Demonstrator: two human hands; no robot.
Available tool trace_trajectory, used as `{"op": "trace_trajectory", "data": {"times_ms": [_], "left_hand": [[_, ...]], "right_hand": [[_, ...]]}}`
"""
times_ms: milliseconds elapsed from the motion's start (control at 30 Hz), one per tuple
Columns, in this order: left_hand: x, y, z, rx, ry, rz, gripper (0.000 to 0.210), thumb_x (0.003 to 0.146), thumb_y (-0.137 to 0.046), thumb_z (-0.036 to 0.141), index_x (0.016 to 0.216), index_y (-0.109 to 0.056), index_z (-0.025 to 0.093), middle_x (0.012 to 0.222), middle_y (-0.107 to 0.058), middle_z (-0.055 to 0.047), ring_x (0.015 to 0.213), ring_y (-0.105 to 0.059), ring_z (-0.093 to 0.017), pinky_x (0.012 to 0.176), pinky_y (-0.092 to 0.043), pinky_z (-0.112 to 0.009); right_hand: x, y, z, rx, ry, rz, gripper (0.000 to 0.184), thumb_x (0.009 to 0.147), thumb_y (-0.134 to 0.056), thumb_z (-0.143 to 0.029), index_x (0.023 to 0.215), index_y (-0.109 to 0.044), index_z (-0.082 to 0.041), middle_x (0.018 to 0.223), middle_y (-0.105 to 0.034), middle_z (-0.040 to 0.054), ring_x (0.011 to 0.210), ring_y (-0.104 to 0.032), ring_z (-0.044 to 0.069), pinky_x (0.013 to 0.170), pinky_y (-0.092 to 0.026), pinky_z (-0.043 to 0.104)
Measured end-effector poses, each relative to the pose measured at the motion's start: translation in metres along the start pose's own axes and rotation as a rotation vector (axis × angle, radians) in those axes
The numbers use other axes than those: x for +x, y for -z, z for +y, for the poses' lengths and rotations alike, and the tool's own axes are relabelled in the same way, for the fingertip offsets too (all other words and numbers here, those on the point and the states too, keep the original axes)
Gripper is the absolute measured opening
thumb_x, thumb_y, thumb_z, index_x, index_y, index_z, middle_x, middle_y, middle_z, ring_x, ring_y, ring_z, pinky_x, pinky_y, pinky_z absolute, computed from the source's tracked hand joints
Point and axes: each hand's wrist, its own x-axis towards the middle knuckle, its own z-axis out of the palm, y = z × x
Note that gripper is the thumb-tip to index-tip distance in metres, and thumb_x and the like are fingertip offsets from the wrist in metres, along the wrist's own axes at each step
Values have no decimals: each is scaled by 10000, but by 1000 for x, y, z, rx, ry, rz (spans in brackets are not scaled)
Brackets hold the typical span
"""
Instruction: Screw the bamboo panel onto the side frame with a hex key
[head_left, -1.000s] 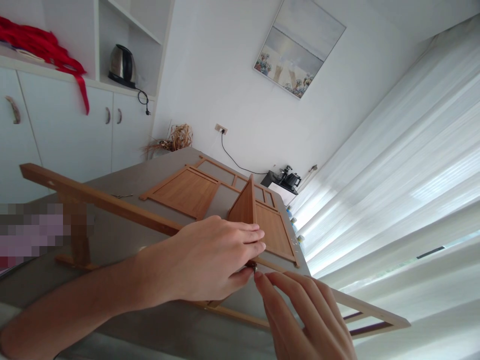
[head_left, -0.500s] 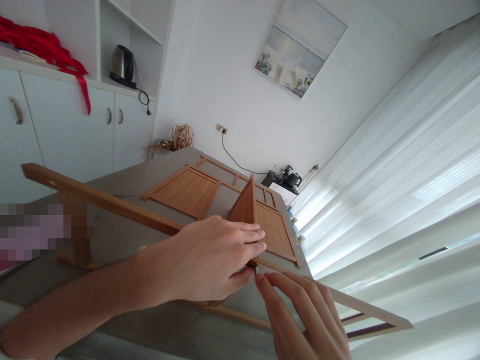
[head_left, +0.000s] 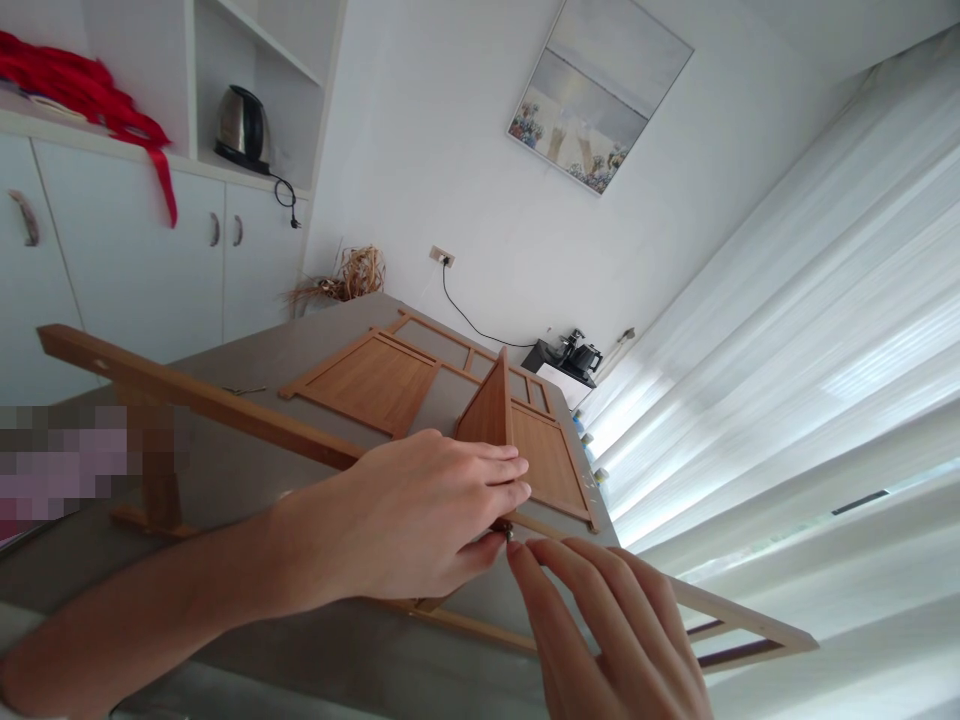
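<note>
My left hand (head_left: 427, 520) lies across the wooden frame (head_left: 225, 403), its fingers closed over the joint beside an upright wooden panel (head_left: 491, 405). What sits under its palm is hidden. Close to the left thumb, a small metal screw (head_left: 509, 533) sticks out at the joint. My right hand (head_left: 611, 625) pinches at this screw with thumb and forefinger, the other fingers curled alongside. The frame's slatted end (head_left: 772, 635) extends past my right hand, over the table's edge.
Flat wooden panels (head_left: 367, 380) (head_left: 551, 460) lie farther back on the grey table (head_left: 255, 350). A small metal tool (head_left: 245, 390) rests behind the frame at left. White curtains (head_left: 810, 400) hang along the right side. Cabinets (head_left: 127, 250) stand at the back left.
The view has shifted very slightly. My right fingers have turned a little at the screw, while my left hand keeps its place on the frame.
</note>
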Motion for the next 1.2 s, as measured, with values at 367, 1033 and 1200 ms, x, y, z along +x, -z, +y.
{"op": "trace_trajectory", "data": {"times_ms": [367,1033,1200], "left_hand": [[2,2,1,-33,15,-27,373,1052,-521,307,1393,-638,215,1527,-599,4,1438,-532,-155,1038,-524,-285],[1,2,0,-37,10,-6,371,1049,-532,320,1380,-646,195,1513,-612,-6,1424,-548,-159,1016,-534,-273],[-1,1,1,-38,4,8,365,1045,-544,316,1371,-652,192,1499,-625,-20,1408,-567,-170,991,-539,-263]], "right_hand": [[-10,-11,1,129,-42,49,214,902,-681,-14,1096,-726,-91,980,-773,87,911,-728,194,848,-539,335],[-3,-1,-3,-65,9,12,286,953,-551,7,1095,-741,-154,1023,-792,71,956,-763,198,892,-527,351],[4,8,-5,-124,36,-40,231,967,-590,-64,1040,-756,-207,1021,-798,39,964,-761,167,962,-524,313]]}}
